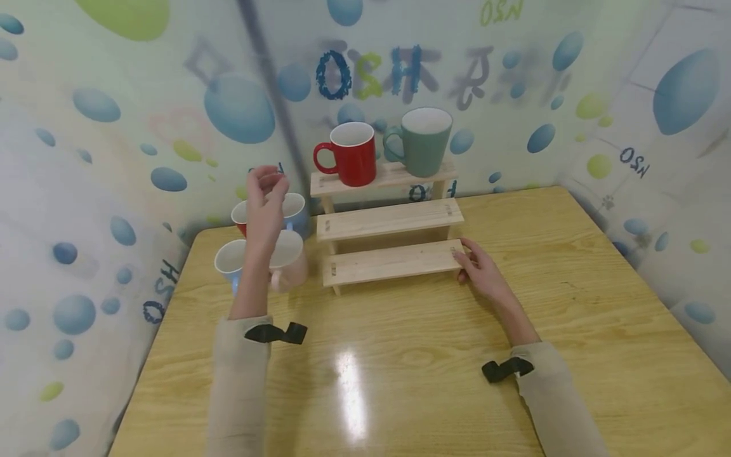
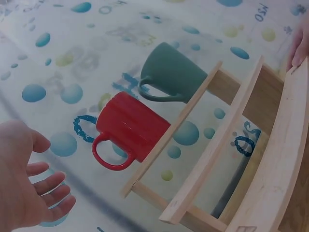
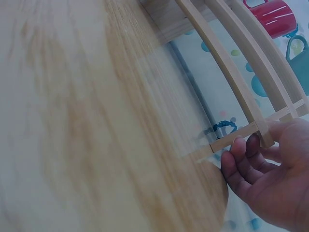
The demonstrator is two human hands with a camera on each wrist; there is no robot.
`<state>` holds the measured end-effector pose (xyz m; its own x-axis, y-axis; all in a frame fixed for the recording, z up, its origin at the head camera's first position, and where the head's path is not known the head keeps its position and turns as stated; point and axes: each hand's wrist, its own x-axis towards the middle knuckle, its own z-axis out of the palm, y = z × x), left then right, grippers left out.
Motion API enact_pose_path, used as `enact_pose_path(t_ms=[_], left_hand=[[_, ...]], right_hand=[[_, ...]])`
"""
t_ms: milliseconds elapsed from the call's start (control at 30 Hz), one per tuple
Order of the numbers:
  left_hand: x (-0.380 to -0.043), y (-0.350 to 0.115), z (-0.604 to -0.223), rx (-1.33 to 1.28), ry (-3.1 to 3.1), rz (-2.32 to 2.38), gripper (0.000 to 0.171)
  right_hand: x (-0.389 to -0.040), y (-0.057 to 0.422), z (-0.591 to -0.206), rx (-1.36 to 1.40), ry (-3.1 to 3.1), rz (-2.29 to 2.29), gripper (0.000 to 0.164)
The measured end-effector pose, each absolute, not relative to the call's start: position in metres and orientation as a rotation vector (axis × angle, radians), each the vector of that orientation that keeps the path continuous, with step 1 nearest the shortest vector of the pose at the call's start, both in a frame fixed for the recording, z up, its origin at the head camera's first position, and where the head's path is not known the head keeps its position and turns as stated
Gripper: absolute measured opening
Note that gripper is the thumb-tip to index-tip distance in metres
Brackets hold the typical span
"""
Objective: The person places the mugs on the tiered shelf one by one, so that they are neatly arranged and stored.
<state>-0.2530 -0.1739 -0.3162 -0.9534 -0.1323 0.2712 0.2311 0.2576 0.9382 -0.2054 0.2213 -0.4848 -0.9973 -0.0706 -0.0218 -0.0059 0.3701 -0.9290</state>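
Note:
A three-tier wooden rack [image 1: 394,261] stands at the back of the table. My right hand [image 1: 481,270] grips the right end of its lowest board, with the thumb on top and fingers curled beneath, as the right wrist view shows. On the top board sit a red mug [image 1: 361,162], handle to the left, and a green mug [image 1: 427,147] beside it. My left hand [image 1: 266,198] is raised to the left of the rack, fingers loosely bent and holding nothing. In the left wrist view this left hand [image 2: 29,179] is apart from the red mug [image 2: 130,126].
Below my left forearm, left of the rack, several mugs cluster: a pale pink mug [image 1: 292,259], a light blue mug [image 1: 230,257], another blue mug [image 1: 299,219] and a partly hidden red mug [image 1: 238,218]. A patterned curtain [image 1: 188,82] hangs behind the wooden table [image 1: 422,368].

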Motion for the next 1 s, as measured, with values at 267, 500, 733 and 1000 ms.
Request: enact_pose_path(t_ms=[267, 500, 733, 1000], left_hand=[[-0.227, -0.184, -0.33, -0.084, -2.177, -1.729, 0.037], [-0.207, -0.199, -0.348, -0.051, -2.112, -1.753, 0.03], [-0.189, -0.22, -0.368, 0.038, -2.171, -1.666, 0.035], [-0.171, -0.244, -0.394, 0.206, -2.15, -1.641, 0.031]], right_hand=[[-0.204, 0.221, -0.484, -0.078, 2.55, -1.73, 0.068], [-0.204, 0.22, -0.484, -0.073, 2.561, -1.717, 0.067], [-0.204, 0.22, -0.483, -0.064, 2.575, -1.695, 0.067], [-0.203, 0.22, -0.482, -0.074, 2.573, -1.69, 0.069]])
